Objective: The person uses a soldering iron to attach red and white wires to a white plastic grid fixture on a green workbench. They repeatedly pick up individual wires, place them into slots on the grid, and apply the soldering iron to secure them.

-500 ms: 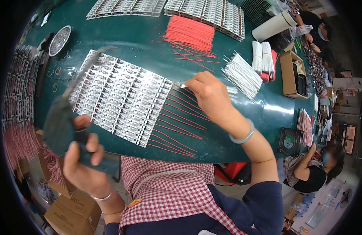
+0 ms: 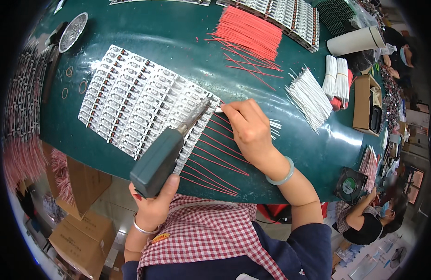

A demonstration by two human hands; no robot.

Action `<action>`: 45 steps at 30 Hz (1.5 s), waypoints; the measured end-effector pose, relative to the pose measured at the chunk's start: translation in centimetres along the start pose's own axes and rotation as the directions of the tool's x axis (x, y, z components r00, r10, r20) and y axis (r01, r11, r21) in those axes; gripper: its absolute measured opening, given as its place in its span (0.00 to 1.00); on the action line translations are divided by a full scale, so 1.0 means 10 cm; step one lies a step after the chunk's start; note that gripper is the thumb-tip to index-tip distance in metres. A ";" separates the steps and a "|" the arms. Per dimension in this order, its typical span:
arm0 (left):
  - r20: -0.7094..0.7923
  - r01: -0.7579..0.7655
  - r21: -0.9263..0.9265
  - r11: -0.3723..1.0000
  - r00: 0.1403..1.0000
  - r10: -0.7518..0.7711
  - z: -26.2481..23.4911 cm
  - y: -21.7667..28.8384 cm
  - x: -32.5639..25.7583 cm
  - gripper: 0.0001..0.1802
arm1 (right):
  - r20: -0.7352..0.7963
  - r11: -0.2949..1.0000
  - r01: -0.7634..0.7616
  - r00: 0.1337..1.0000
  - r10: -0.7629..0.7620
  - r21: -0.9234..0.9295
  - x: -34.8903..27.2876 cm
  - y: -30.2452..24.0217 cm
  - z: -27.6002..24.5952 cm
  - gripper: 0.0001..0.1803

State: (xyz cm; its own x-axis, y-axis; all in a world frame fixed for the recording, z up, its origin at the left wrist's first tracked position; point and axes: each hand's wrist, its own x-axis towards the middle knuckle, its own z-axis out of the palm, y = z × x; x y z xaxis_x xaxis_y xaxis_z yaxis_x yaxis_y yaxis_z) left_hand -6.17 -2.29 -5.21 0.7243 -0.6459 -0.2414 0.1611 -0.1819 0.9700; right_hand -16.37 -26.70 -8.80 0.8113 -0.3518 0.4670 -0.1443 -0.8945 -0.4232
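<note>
In my left hand [image 2: 155, 205] is a dark green soldering gun [image 2: 155, 161], the fingers wrapped round its handle. Its metal tip reaches the upper right edge of a silvery panel of small circuit boards [image 2: 136, 100] lying on the table. My right hand [image 2: 250, 133] pinches a short white wire [image 2: 219, 110] at that same edge, close to the tip. Below it, a row of red wires [image 2: 215, 159] fans out from the panel's right side. Loose white wires [image 2: 275, 127] lie just beyond my right hand, partly covered by it.
Piles of red wires [image 2: 248, 35] and white wires [image 2: 311, 100] lie farther back. More panels [image 2: 283, 18] are stacked behind. A metal dish [image 2: 73, 32] stands far left; a white bottle [image 2: 355, 41], a cardboard box [image 2: 362, 100] and a small fan [image 2: 349, 184] are right. Two people work there.
My left hand has swung the soldering gun rightward, from beside the panel's left edge to its right edge. My right hand stays at that edge with the white wire. The view has shifted slightly.
</note>
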 end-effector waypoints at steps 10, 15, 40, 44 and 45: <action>0.091 -0.290 0.369 0.883 0.957 0.276 0.20 0.19 0.19 0.12 | 0.007 1.000 0.005 1.000 -0.005 -0.017 0.01 0.00 0.00 0.16; 0.120 -0.302 0.421 0.855 0.953 0.277 0.22 0.20 0.19 0.12 | 0.036 0.999 0.044 0.998 -0.044 -0.007 -0.02 0.04 -0.01 0.20; -0.110 0.033 -0.384 0.923 0.991 -0.081 0.05 0.36 0.01 0.32 | 0.002 1.000 0.002 1.000 -0.002 -0.020 0.00 -0.01 0.00 0.16; -0.097 0.057 -0.404 0.913 0.990 -0.105 0.09 0.37 -0.02 0.31 | 0.024 0.999 0.043 0.999 -0.042 -0.020 -0.02 0.02 0.00 0.22; -0.127 0.003 -0.367 0.930 0.991 -0.053 0.13 0.28 -0.03 0.31 | 0.006 0.998 0.052 0.999 -0.052 -0.025 -0.02 0.02 0.01 0.21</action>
State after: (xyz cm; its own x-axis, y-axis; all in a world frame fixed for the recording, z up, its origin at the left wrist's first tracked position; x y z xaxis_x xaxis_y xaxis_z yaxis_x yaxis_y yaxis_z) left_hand -6.82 -3.52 -2.44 0.7939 -0.5361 -0.2869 0.3979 0.1013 0.9118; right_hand -16.52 -26.82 -9.02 0.8208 -0.3035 0.4839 -0.1161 -0.9181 -0.3790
